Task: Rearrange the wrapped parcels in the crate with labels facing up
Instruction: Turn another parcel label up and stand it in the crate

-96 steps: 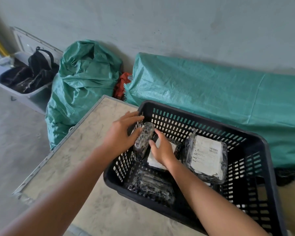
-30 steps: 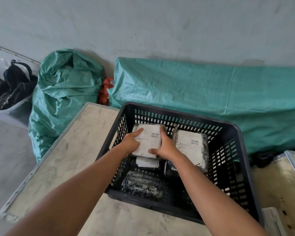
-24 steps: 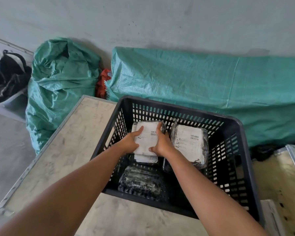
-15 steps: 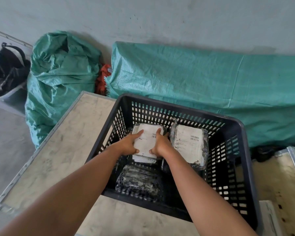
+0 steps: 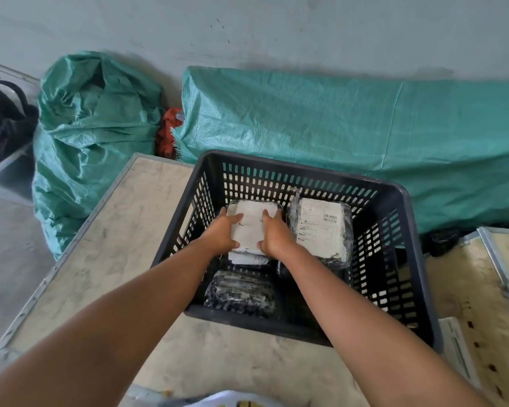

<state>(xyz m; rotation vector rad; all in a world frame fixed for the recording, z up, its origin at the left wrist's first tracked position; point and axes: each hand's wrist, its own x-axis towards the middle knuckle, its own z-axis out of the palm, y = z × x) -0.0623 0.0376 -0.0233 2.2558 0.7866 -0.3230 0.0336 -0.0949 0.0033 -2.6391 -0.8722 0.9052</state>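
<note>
A black slotted crate [image 5: 400,201] stands on a pale table top. Inside at the back left lies a wrapped parcel [image 5: 252,221] with its white label up, resting on another labelled parcel [image 5: 247,258]. My left hand [image 5: 219,237] grips its left edge and my right hand [image 5: 274,235] grips its right edge. To the right a second parcel [image 5: 321,230] lies label up. At the crate's near left a dark wrapped parcel [image 5: 240,293] shows no label.
The table [image 5: 115,245] has a metal-trimmed edge on the left. Green woven sacks [image 5: 94,124] and a long green-covered bundle [image 5: 350,121] lie against the wall behind. A grey tub with black bags [image 5: 0,124] sits far left. Another metal-edged board [image 5: 500,268] is at right.
Both hands have turned the parcel label up and lowered it from mid-crate height down onto the back-left stack.
</note>
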